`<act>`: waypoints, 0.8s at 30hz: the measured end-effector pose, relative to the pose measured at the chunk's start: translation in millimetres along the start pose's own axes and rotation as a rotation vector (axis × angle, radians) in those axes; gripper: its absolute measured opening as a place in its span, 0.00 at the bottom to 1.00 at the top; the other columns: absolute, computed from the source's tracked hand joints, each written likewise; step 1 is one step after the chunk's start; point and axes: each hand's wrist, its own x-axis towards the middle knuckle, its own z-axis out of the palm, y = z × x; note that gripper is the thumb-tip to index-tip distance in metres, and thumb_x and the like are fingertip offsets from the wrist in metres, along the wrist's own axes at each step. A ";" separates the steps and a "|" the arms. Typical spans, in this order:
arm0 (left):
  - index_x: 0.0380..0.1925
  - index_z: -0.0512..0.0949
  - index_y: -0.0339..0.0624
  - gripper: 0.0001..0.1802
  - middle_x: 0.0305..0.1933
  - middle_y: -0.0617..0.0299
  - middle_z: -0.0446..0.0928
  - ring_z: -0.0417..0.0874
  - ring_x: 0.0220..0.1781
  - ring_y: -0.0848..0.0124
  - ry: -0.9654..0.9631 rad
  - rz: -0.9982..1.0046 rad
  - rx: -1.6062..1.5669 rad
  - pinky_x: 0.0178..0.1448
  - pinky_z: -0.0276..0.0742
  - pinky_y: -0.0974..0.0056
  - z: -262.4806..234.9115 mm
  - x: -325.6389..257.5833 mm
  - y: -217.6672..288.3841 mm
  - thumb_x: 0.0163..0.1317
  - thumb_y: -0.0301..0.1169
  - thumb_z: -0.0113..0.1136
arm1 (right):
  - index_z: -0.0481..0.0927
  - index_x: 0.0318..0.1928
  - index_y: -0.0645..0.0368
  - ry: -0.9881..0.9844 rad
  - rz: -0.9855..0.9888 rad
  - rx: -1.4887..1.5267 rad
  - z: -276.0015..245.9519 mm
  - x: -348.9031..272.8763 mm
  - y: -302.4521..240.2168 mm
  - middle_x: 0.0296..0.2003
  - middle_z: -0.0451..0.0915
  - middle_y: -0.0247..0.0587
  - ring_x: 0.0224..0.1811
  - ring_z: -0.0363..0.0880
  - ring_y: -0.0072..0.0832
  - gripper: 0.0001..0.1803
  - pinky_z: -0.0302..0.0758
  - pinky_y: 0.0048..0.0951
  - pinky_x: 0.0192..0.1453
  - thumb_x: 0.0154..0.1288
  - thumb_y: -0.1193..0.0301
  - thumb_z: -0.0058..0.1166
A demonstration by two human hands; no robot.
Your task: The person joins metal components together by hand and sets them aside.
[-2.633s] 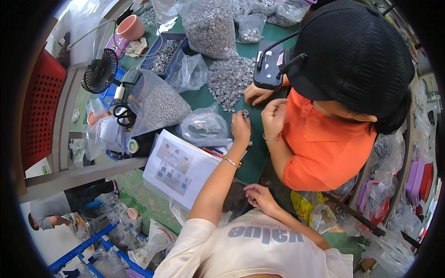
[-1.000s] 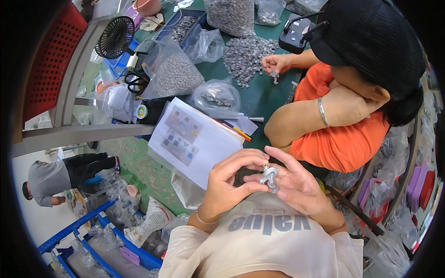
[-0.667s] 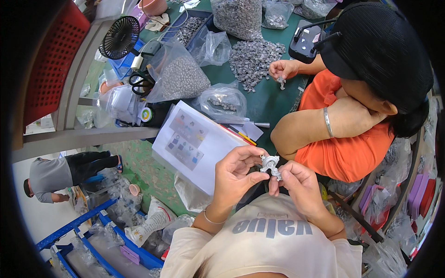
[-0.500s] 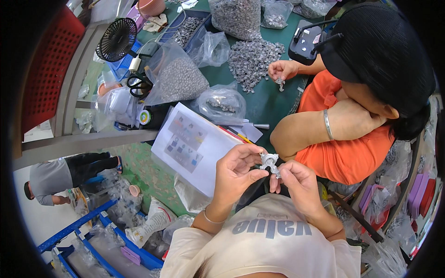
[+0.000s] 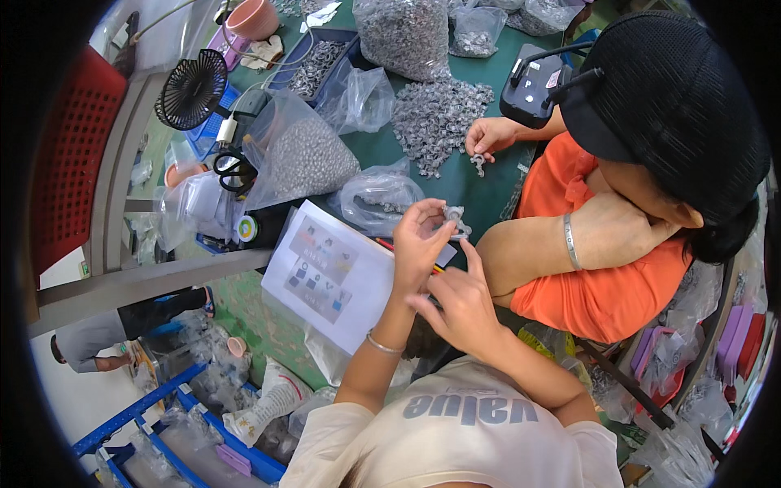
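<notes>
My left hand (image 5: 421,244) is closed on a small silvery-grey metal casting (image 5: 456,216), pinched between thumb and fingers over the near edge of the green table. Curved arms show on the casting; its finer shape is too small to tell. Just below and to the right is my right hand (image 5: 465,307), open, with thumb and index finger stretched apart. Its index fingertip comes close to the casting's lower end; whether they touch I cannot tell. A white sheet with printed pictures (image 5: 325,272) lies left of my hands.
Close on my right sits a person in an orange shirt (image 5: 602,285), one hand holding a similar part (image 5: 478,163). Beyond lie a heap of grey parts (image 5: 439,122), a bag of small pieces (image 5: 305,159), a blue tray (image 5: 351,50) and a black fan (image 5: 191,89).
My left hand has carried the casting up and away from my chest toward the table. My right hand has let go of it and opened, its index finger now extended.
</notes>
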 end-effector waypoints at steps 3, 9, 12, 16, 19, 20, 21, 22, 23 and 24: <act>0.42 0.68 0.30 0.17 0.36 0.58 0.73 0.74 0.36 0.75 0.080 -0.017 0.023 0.39 0.73 0.73 -5.3 24.5 -29.6 0.50 0.15 0.56 | 0.72 0.18 0.64 0.076 0.061 -0.024 23.4 14.5 24.5 0.09 0.67 0.43 0.14 0.69 0.37 0.13 0.56 0.52 0.58 0.49 0.69 0.58; 0.43 0.69 0.32 0.17 0.36 0.58 0.74 0.76 0.36 0.74 0.106 -0.037 0.033 0.39 0.74 0.74 -17.4 60.9 -67.0 0.51 0.15 0.55 | 0.74 0.20 0.66 0.162 0.113 -0.015 48.1 32.0 35.8 0.12 0.69 0.46 0.18 0.71 0.40 0.12 0.57 0.51 0.57 0.50 0.69 0.57; 0.44 0.70 0.32 0.16 0.36 0.60 0.74 0.76 0.36 0.73 0.176 -0.178 -0.061 0.41 0.75 0.70 -11.9 71.4 -73.2 0.53 0.16 0.51 | 0.73 0.19 0.65 0.114 0.083 0.035 55.4 26.8 32.9 0.13 0.70 0.46 0.20 0.71 0.42 0.12 0.58 0.52 0.56 0.50 0.70 0.57; 0.45 0.69 0.33 0.17 0.38 0.59 0.71 0.74 0.38 0.72 0.205 -0.290 -0.418 0.43 0.77 0.65 -12.4 84.8 -93.7 0.54 0.15 0.47 | 0.74 0.18 0.64 0.008 0.169 0.139 60.7 8.5 20.7 0.16 0.71 0.45 0.22 0.71 0.42 0.10 0.58 0.53 0.56 0.50 0.71 0.56; 0.45 0.69 0.31 0.17 0.38 0.57 0.72 0.75 0.38 0.71 0.244 -0.310 -0.477 0.43 0.77 0.65 -12.2 91.8 -102.2 0.53 0.15 0.47 | 0.75 0.20 0.62 0.008 0.156 0.114 63.1 1.9 22.2 0.19 0.72 0.42 0.26 0.71 0.38 0.08 0.59 0.51 0.56 0.49 0.72 0.57; 0.45 0.69 0.30 0.17 0.39 0.55 0.73 0.76 0.38 0.69 0.255 -0.321 -0.470 0.43 0.77 0.65 -11.2 93.2 -103.2 0.53 0.15 0.47 | 0.75 0.20 0.62 0.023 0.155 0.111 63.5 1.0 23.6 0.19 0.73 0.41 0.27 0.71 0.36 0.08 0.59 0.51 0.56 0.49 0.72 0.57; 0.45 0.69 0.29 0.17 0.40 0.53 0.73 0.77 0.39 0.67 0.267 -0.331 -0.464 0.42 0.77 0.65 -10.3 94.2 -104.1 0.53 0.15 0.48 | 0.75 0.20 0.62 0.022 0.155 0.109 62.6 1.1 24.5 0.19 0.73 0.41 0.27 0.71 0.36 0.08 0.59 0.51 0.56 0.49 0.72 0.57; 0.45 0.69 0.29 0.17 0.40 0.53 0.73 0.77 0.39 0.67 0.268 -0.332 -0.465 0.42 0.77 0.65 -9.8 95.1 -104.9 0.53 0.15 0.48 | 0.75 0.21 0.62 0.027 0.154 0.107 61.2 1.4 24.9 0.20 0.73 0.41 0.27 0.71 0.36 0.07 0.59 0.50 0.56 0.49 0.72 0.57; 0.45 0.69 0.28 0.16 0.41 0.51 0.74 0.78 0.40 0.66 0.272 -0.325 -0.446 0.42 0.78 0.66 -8.2 96.1 -104.3 0.53 0.15 0.48 | 0.75 0.21 0.61 0.035 0.155 0.105 60.0 1.6 25.7 0.20 0.73 0.40 0.28 0.71 0.35 0.07 0.58 0.49 0.56 0.49 0.72 0.57; 0.45 0.69 0.28 0.16 0.42 0.48 0.74 0.78 0.40 0.64 0.276 -0.317 -0.426 0.42 0.78 0.66 -6.7 96.7 -103.7 0.53 0.15 0.48 | 0.75 0.21 0.61 0.035 0.157 0.104 59.7 0.9 27.0 0.20 0.73 0.40 0.28 0.71 0.35 0.07 0.58 0.49 0.56 0.49 0.72 0.57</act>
